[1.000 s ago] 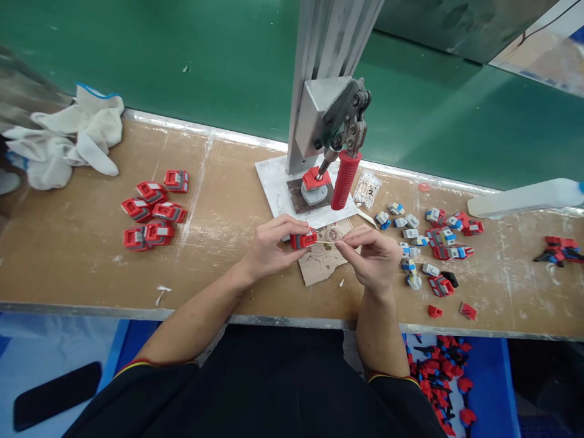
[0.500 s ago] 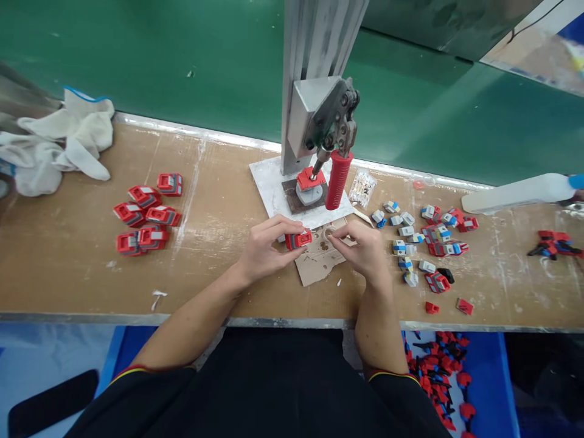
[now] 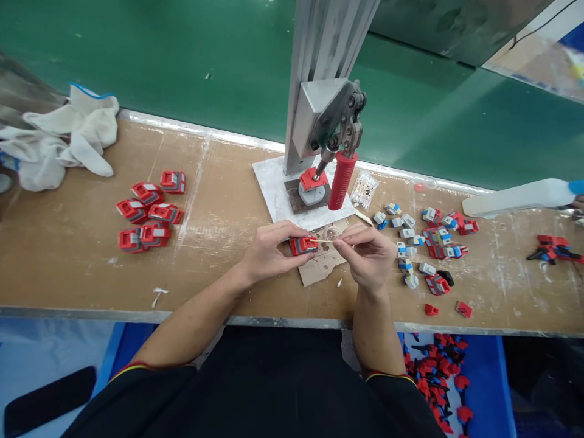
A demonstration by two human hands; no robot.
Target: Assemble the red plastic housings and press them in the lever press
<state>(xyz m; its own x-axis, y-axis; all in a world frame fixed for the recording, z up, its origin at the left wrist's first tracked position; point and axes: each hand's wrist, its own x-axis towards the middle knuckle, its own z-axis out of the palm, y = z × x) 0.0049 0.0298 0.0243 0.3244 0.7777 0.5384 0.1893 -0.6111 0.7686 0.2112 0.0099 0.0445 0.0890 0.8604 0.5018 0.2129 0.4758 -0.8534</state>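
— What have you got in your hands?

— My left hand [image 3: 274, 252] pinches a small red and grey block [image 3: 303, 245] by its sides. My right hand [image 3: 368, 254] holds a thin little stick [image 3: 323, 241] between thumb and finger. The tip of the stick touches the block. Both are just above the tabletop [image 3: 219, 201], near the middle of its front edge, over a scrap of cardboard [image 3: 322, 263].

— Is the block heavy?

— I think it is light and hard, like a plastic toy piece. It looks smooth, so it could slip. Gripping the two flat sides seems best. The stick looks thin and could snap if I push hard, so I hold it close to the tip end.

— What else is around?

— Behind my hands is a press with a red handle [image 3: 341, 180]. Another red piece [image 3: 312, 180] sits under it. Toward the left edge is a bunch of finished red blocks [image 3: 148, 213], and some white gloves [image 3: 68, 143] lie in the far left corner. To the right are small grey and blue parts [image 3: 413, 243].

— Is anything in the way?

— The red handle hangs close behind my hands. The little parts on the right are near my right wrist.
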